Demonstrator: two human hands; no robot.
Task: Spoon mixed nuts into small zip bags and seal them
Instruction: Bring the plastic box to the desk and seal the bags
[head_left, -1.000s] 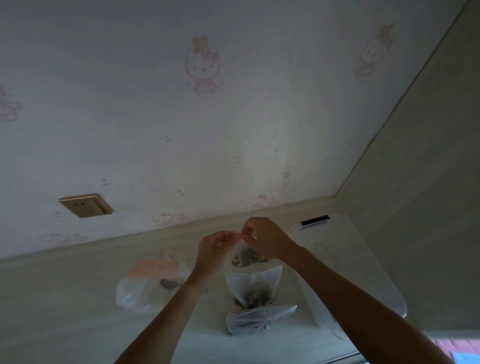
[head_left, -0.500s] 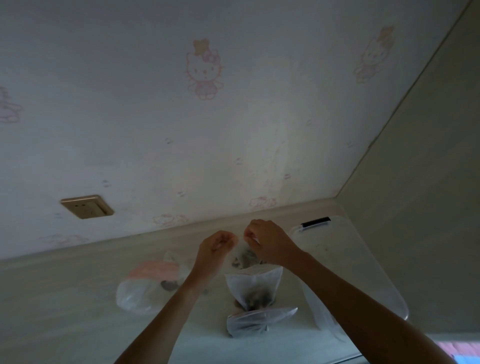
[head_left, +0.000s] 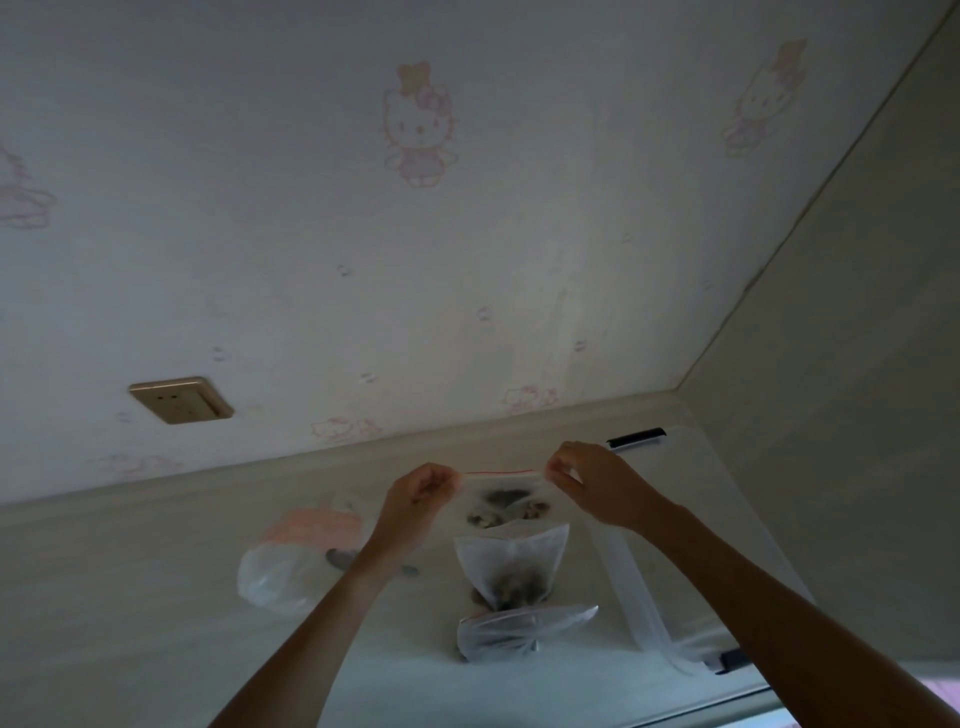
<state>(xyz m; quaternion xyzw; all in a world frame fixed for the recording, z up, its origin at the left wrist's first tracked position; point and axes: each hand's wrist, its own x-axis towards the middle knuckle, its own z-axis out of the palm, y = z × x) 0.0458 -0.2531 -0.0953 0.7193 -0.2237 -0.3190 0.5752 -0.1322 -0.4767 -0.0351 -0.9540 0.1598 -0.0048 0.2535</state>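
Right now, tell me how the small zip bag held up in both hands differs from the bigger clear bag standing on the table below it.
The small zip bag hangs in the air, pinched at its top corners by the left hand and right hand; the bigger clear bag stands on the table, untouched. The small zip bag has a red strip pulled straight along its mouth; the bigger clear bag shows none. Both are clear plastic with nuts inside.

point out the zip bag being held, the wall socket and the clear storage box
zip bag (head_left: 501, 501), head view, on its clear front below the red zip strip
wall socket (head_left: 179, 400), head view, middle of its faceplate
clear storage box (head_left: 636, 437), head view, on its black handle
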